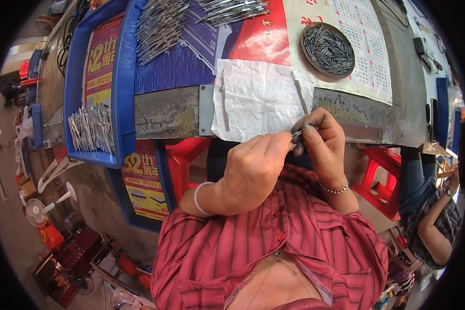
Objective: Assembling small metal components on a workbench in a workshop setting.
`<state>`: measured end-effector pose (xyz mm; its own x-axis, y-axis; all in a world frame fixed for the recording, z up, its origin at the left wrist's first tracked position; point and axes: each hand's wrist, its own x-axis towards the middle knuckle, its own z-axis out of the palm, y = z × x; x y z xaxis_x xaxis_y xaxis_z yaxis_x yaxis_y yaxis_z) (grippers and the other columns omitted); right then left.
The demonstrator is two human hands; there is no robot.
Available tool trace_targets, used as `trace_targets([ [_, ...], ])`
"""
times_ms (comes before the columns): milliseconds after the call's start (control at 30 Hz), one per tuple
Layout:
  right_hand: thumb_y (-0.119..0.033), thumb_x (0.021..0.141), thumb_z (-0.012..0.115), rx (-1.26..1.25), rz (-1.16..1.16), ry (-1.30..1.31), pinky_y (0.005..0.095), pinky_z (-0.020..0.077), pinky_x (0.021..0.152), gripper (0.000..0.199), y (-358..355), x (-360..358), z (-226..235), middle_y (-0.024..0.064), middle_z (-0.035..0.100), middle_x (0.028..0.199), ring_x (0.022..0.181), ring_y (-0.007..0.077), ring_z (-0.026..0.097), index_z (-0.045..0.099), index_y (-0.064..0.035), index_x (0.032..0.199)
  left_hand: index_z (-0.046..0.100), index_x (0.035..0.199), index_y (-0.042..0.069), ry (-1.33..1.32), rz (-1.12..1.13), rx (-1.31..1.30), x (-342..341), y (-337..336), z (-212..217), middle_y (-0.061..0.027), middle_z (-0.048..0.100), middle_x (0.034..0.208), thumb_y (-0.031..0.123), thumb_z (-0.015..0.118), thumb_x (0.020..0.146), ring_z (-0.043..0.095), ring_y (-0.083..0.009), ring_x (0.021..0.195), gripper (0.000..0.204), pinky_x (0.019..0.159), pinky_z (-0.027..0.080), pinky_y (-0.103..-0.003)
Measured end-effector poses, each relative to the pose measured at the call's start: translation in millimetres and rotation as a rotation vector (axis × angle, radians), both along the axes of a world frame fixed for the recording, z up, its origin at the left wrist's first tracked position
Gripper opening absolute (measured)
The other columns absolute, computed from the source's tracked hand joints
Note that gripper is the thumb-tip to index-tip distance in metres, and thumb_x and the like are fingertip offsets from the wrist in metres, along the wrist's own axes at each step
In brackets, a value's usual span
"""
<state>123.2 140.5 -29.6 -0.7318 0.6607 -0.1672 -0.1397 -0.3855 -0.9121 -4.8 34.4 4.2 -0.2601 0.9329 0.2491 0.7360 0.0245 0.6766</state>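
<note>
In front of my chest, over the table's near edge, my two hands meet at the fingertips. A small shiny metal piece (296, 135) shows between them, mostly hidden by the fingers. My left hand (256, 170) is closed on it from the left, with its back turned up. From the right, my right hand (324, 143) pinches it with thumb and fingers; its fingertips are darkened. Just beyond lies a crumpled white sheet (261, 98). One slim metal rod (226, 106) rests on its left part, and another slim rod (300, 95) lies along its right edge.
A round brown dish (304, 47) of small dark metal pins stands far right. Piles of slim metal pieces (160, 28) lie at the back left. The blue tray (125, 103) at left holds more. Red stools (369, 178) stand below; another person (434, 232) sits at right.
</note>
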Motion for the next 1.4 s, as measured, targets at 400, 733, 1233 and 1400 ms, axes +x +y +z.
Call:
trace_targets([
  [400,-0.01,0.094,0.052,-0.073,-0.046,0.049,0.0218,0.0456,0.057,0.012,0.0,-2.8,-2.9,0.0094,0.06,0.08,0.062,0.0102,0.055,0.049,0.0011,0.094,0.059,0.093,-0.002,0.058,0.011,0.017,-3.3,2.4,1.4,-0.0142,0.062,0.074,0.0,0.069,0.074,0.063,-0.0297,0.064,0.022,0.056,0.049,-0.036],
  [733,-0.009,0.094,0.052,0.239,-0.335,-0.047,0.0176,0.0448,0.057,0.011,35.2,25.7,-11.2,0.003,0.059,0.086,0.066,0.0048,0.054,0.052,-0.0023,0.103,0.058,0.093,-0.001,0.114,0.05,0.005,-15.7,-0.9,7.1,-0.0148,0.061,0.075,0.001,0.069,0.076,0.062,-0.0301,0.065,0.02,0.056,0.048,-0.037],
  [1233,-0.005,0.091,0.056,0.453,-0.377,-0.142,0.0192,0.0437,0.059,0.009,38.0,37.2,-30.3,0.0011,0.055,0.081,0.066,0.0052,0.052,0.054,-0.0003,0.098,0.058,0.093,0.0,0.255,0.078,0.021,-24.3,16.5,15.3,-0.0142,0.061,0.074,0.001,0.069,0.076,0.061,-0.0298,0.063,0.021,0.054,0.047,-0.036],
  [1400,-0.004,0.091,0.056,0.491,-0.371,-0.122,0.0194,0.0431,0.057,0.007,37.7,36.9,-29.4,0.0013,0.054,0.08,0.064,0.0054,0.051,0.055,0.0008,0.097,0.058,0.094,0.0,0.284,0.085,0.073,-27.4,21.2,15.8,-0.0131,0.061,0.073,0.0,0.07,0.075,0.06,-0.0282,0.061,0.023,0.053,0.046,-0.035],
])
